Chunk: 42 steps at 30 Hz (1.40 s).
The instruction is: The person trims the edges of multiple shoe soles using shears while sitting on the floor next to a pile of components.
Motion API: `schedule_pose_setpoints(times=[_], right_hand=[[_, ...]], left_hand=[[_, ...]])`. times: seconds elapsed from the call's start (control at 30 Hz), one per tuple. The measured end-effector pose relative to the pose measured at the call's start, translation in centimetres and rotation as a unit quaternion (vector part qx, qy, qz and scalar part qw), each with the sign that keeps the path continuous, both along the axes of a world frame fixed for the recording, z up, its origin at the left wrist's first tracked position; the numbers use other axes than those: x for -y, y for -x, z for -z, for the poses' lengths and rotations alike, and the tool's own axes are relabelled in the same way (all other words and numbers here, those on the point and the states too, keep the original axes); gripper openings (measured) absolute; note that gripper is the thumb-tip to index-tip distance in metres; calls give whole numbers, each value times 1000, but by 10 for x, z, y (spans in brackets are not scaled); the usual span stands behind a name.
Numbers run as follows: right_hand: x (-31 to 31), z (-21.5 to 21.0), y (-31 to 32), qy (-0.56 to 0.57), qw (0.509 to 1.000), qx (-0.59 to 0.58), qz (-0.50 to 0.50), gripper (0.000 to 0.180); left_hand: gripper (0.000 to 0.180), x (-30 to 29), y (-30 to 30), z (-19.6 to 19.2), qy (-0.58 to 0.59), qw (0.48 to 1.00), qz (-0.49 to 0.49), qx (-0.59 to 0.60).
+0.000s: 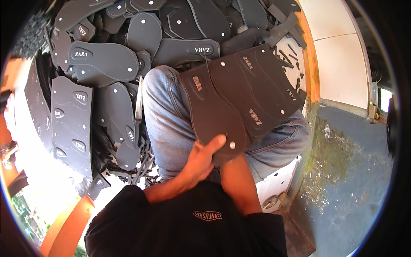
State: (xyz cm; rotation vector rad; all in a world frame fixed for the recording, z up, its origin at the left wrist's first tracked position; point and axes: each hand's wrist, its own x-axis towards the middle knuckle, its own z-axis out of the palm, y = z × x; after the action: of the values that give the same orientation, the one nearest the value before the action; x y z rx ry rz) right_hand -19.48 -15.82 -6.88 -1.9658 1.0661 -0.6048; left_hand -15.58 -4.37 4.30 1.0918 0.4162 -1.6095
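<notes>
A dark rubber sheet (239,94) stamped with sandal-sole outlines and small white dots lies across my lap, on my blue jeans (167,124). My left hand (204,156) grips the sheet's near edge, thumb on top beside a white dot. My right forearm (235,184) runs up under the same near edge, and the sheet hides the right hand itself.
A heap of cut grey soles (102,60) fills the ground ahead and to the left. Uncut grey sheets (70,124) lean at the left, with thin rubber offcuts (143,165) beside my left leg. To the right are white tiles (338,55), an orange ledge (311,55) and a blue concrete floor (351,171).
</notes>
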Motion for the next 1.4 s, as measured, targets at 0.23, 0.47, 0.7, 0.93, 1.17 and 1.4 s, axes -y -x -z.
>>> schedule_pose_setpoints(times=[0.23, 0.47, 0.7, 0.93, 1.17, 1.4], right_hand=[[54, -22, -32, -428, 860, 275, 38, 35], [53, -74, 20, -518, 796, 313, 28, 38], [35, -60, 86, -410, 876, 210, 140, 22], [-47, -68, 116, -401, 901, 128, 99, 29], [-59, -81, 125, -59, 988, -122, 69, 32], [-76, -79, 135, -95, 983, -146, 61, 32]], left_hand=[[40, -69, -80, 7, 165, 979, 110, 49], [48, -57, -172, 45, 228, 929, 277, 89], [68, 26, -164, 47, 258, 937, -234, 39], [44, 61, -141, 44, 135, 932, -31, 334], [31, 36, -87, 18, 138, 959, 182, 170], [32, 31, -79, 9, 137, 951, 211, 180]])
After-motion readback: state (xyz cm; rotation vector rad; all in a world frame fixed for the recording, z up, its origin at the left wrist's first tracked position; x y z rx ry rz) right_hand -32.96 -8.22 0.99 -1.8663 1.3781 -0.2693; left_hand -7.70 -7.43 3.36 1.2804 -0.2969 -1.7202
